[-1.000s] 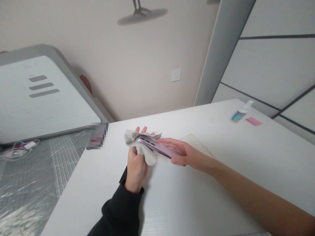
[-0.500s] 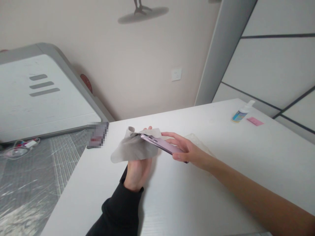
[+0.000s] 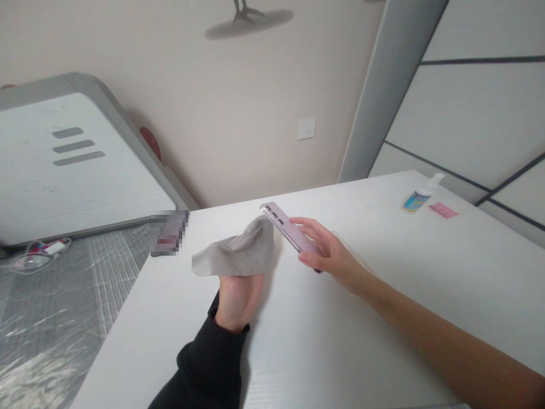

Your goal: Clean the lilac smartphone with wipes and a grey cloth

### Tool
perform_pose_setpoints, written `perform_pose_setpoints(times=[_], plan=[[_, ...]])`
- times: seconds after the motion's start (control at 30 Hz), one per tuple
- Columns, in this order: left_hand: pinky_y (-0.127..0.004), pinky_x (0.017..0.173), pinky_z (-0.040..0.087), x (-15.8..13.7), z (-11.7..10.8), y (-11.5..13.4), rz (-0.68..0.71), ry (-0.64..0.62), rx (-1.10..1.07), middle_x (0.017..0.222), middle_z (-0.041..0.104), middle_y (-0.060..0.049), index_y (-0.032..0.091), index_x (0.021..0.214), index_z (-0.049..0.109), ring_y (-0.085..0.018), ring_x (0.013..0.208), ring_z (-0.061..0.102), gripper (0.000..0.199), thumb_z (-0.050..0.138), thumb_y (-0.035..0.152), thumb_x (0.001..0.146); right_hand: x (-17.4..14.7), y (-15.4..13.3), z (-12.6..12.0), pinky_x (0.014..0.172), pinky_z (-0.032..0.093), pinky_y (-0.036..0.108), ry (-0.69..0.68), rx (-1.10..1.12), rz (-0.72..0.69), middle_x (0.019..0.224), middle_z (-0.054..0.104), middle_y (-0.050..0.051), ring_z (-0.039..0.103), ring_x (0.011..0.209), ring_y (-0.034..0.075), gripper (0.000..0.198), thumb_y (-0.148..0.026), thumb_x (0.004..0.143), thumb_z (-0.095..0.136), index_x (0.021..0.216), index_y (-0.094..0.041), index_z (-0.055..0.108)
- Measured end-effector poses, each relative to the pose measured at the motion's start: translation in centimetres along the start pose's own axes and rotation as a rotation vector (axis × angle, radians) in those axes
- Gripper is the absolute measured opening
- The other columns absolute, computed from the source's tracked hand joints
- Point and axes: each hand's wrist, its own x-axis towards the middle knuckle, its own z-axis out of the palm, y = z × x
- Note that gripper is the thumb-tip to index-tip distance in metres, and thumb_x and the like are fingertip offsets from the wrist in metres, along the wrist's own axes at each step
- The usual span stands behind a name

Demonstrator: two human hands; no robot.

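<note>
A pale purple smartphone point(image 3: 293, 232) is gripped in my right hand point(image 3: 327, 250), fingers along the far edge and thumb on the near one. Its back with several camera lenses faces up, and it tilts with the lens end raised to the upper left. My left hand point(image 3: 239, 295) holds a thin grey cloth point(image 3: 238, 253), draped over the palm so that the fingers are hidden. The phone's lens end hovers beside the cloth's right edge.
Both hands are over a white table point(image 3: 298, 352). A spray bottle point(image 3: 418, 194) and a pink packet point(image 3: 443, 210) are at the far right. Behind my right hand lies a pale, thin sheet point(image 3: 357, 258). A dark, pixelated object point(image 3: 170, 234) rests at the table's left edge.
The phone has lifted off the cloth, and its lens end has swung up and to the right. In my left hand the cloth has folded upward at its right side.
</note>
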Motion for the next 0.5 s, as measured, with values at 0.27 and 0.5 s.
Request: perform_pose_setpoints(times=[0.27, 0.5], plan=[[-0.046, 0.122, 0.037, -0.7, -0.1, -0.9, -0.219, -0.115, 0.052, 0.136, 0.071, -0.005, 0.027, 0.119, 0.073, -0.032, 0.145, 0.047, 0.047, 0.071, 0.059, 0.086, -0.3, 1.0, 0.9, 0.109, 0.045, 0.058, 0.239, -0.661, -0.197, 0.15, 0.053, 0.018, 0.051, 0.137, 0.039, 0.09, -0.035, 0.072, 0.082, 0.151, -0.022, 0.04], [-0.046, 0.12, 0.039, -0.9, -0.5, -1.4, -0.255, -0.033, 0.053, 0.129, 0.074, -0.007, 0.023, 0.12, 0.072, -0.032, 0.138, 0.055, 0.046, 0.076, 0.049, 0.083, -0.3, 0.9, 0.9, 0.099, 0.053, 0.052, 0.221, -0.373, -0.062, 0.13, 0.065, 0.014, 0.064, 0.117, 0.032, 0.061, -0.036, 0.077, 0.076, 0.132, -0.02, 0.053]])
